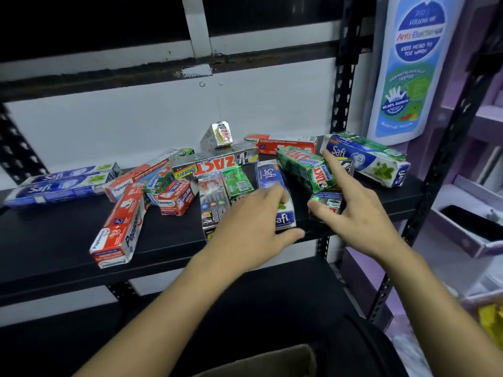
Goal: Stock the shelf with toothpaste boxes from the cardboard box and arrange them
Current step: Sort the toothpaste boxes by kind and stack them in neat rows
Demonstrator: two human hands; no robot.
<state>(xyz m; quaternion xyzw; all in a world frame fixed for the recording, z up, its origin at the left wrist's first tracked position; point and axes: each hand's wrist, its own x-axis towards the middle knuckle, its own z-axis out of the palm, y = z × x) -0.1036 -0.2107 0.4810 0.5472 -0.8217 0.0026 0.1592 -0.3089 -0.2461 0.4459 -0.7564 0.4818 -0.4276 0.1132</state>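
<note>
A brown cardboard box [261,360] showed only its top edge at the very bottom, with both bare forearms reaching over it to the black metal shelf [54,240].

The left hand [253,227] lay flat and relaxed, its fingers straight on a narrow blue-and-white Safi toothpaste box [272,175] at the shelf's front edge, its thumb out to the side. A silver foil box [212,202] was just beside it.

The right hand [351,210] had thumb and forefinger spread wide. The forefinger lay straight along a green foil Zact box [302,167], and the thumb touched a small dark-green foil box [326,202] under the palm. Its other fingers were hidden, so whether it gripped that box could not be told.

Farther out the boxes lay in a loose jumble:
- a long silver Zact Smokers box [215,164] lay across the middle
- a short silver box [217,136] stood tilted behind it
- a red-and-white Pepsodent box [119,227] overhung the front edge on the left
- two long blue Safi boxes [62,183] lay side by side at far left
- a blue, white and green Safi box [367,159] lay at far right

Above that one stood a tall white-and-blue wash bottle [405,66].
</note>
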